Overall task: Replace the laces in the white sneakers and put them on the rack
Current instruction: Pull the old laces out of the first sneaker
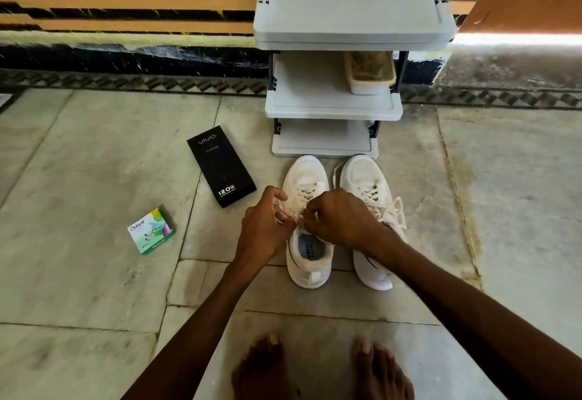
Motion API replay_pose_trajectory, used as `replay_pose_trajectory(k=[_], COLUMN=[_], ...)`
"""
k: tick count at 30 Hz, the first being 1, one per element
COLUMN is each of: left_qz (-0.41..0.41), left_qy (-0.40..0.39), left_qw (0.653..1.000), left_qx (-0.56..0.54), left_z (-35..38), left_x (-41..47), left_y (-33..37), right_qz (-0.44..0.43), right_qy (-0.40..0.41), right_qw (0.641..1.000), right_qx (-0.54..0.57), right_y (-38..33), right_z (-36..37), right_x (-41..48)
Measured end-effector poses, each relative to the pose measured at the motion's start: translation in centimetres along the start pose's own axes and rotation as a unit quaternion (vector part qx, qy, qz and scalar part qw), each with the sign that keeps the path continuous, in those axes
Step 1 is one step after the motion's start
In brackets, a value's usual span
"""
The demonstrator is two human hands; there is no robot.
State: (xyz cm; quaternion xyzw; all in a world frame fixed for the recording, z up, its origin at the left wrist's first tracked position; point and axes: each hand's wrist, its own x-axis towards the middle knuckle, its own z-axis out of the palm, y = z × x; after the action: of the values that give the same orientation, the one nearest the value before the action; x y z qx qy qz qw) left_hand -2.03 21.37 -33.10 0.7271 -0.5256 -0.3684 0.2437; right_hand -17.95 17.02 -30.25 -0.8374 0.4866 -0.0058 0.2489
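Locating the work items first: where do they stand? (Trainee)

The left-hand sneaker [304, 172] and right-hand sneaker [367, 185] stand on the floor [94, 147], side by side. Their toes point toward the rack [330, 113], just short of its bottom shelf. Neither is on a shelf yet. (Instructor)

Why that position? (Trainee)

Judgement: the heels face the person, so the collar and top eyelets can be reached from above. The later lift to a shelf is also short. (Instructor)

State the hands. (Trainee)

The left hand [264, 226] and right hand [337, 220] meet over the tongue of the left-hand sneaker. The fingers [278, 193] of each are curled and clamped on the lace [297, 219], which runs between the hands just above the collar. The crossings below look complete. (Instructor)

Purpose of the two-sided pinch? (Trainee)

Probably to hold tension on both ends while the knot is formed. Releasing either side would likely slacken the crossings. (Instructor)

And the other shoe? (Trainee)

Laced, with loops draped over its outer side; it appears finished. Remaining, by estimate: close this knot, then move both shoes to the rack. The middle shelf carries a tub [370, 73] on its right half. A black box [220, 166] and a small green box [151, 231] lie on the floor to the left, well apart from the shoes. (Instructor)
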Motion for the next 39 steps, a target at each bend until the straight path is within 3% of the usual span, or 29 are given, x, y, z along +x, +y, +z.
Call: replay_pose_trajectory(k=[5,12,18,20,23,25,29,36,39], left_qz=[-0.022,-0.018,-0.023,-0.039,-0.072,-0.087,-0.069,-0.030,-0.016], left_qy=[-0.013,-0.011,-0.011,-0.003,0.005,0.008,0.007,0.003,0.000], left_qw=[0.999,0.998,0.999,0.998,0.994,0.991,0.992,0.999,1.000], left_qx=[-0.041,-0.053,-0.046,-0.052,-0.087,-0.105,-0.109,-0.024,0.023], left_z=[-0.2,-0.3,-0.3,-0.2,-0.3,-0.2,0.0,0.6,0.7], left_x=[0.3,0.1,0.0,0.1,0.1,0.0,-0.1,0.1,0.0], left_y=[-0.2,-0.2,0.2,0.3,0.2,0.3,0.4,0.9,1.4], right_qz=[0.011,-0.015,-0.049,-0.061,-0.107,-0.139,-0.117,-0.092,-0.070], right_qy=[0.035,0.086,0.072,0.036,-0.089,-0.194,-0.364,-0.467,-0.494], right_qw=[0.990,0.986,0.983,0.988,0.987,0.970,0.924,0.879,0.866], right_qx=[-0.138,-0.144,-0.159,-0.136,-0.084,-0.042,-0.008,0.011,-0.042], right_y=[-1.4,-1.6,-1.2,-1.3,-1.2,-1.0,-0.1,0.9,1.0], right_z=[1.9,1.8,1.8,1.4,-0.1,-1.4,-3.8,-4.1,-4.5], right_x=[0.0,-0.4,-0.2,0.0,-0.7,-1.7,-2.9,-3.6,-3.2])
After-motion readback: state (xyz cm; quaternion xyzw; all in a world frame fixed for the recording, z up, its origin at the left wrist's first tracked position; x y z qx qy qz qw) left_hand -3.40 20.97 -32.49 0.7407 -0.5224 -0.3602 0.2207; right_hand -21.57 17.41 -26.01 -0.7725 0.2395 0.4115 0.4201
